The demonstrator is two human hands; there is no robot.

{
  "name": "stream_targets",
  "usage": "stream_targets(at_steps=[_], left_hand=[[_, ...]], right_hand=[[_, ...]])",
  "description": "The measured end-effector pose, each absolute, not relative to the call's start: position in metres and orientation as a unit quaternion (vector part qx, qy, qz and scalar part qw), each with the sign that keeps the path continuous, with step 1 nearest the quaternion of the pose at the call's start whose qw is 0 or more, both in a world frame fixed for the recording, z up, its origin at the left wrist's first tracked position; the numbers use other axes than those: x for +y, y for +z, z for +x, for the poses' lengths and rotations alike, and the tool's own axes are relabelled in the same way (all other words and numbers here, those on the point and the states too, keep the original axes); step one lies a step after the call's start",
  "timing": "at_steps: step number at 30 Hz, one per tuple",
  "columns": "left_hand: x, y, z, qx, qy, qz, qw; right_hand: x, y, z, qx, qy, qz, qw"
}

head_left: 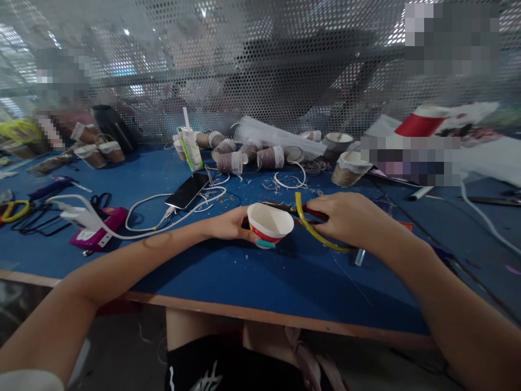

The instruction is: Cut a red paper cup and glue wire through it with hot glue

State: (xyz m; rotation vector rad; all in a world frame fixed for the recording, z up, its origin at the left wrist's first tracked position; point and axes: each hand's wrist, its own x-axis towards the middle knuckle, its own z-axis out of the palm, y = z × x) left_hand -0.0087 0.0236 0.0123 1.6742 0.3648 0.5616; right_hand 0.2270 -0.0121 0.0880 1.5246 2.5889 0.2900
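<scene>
A paper cup [271,220], white inside with red and yellow outside, is gripped by my left hand [234,224] from its left side. Its rim is bent out of round, and my thumb, with a turquoise nail, presses low on the cup's front. My right hand [345,216] is closed around scissors with a yellow loop handle [315,233]. Their dark blades [280,206] point left and pass behind the cup's rim; whether they touch it I cannot tell. Some red shows at the handle beside my fingers. A short clear tube [360,257] lies below my right hand.
A phone [187,191] with a white cable and a purple power strip [100,228] lie on the blue table [228,277]. Several twine-wrapped cups [230,162], a drink carton [190,149] and a white-lined cup [350,167] stand behind, before a perforated metal screen [260,70].
</scene>
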Motion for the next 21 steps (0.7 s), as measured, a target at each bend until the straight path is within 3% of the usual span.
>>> stream_targets(at_steps=[14,21], left_hand=[[0.0288,0.0121,-0.0095,0.170,0.202,0.716,0.646],[0.0241,0.0144,-0.0092,0.175,0.203,0.728,0.630]], right_hand=[[-0.0118,0.0894,0.2227,0.859,0.091,0.499,0.076],[-0.0088,0.0825,0.2253,0.865,0.094,0.491,0.039]])
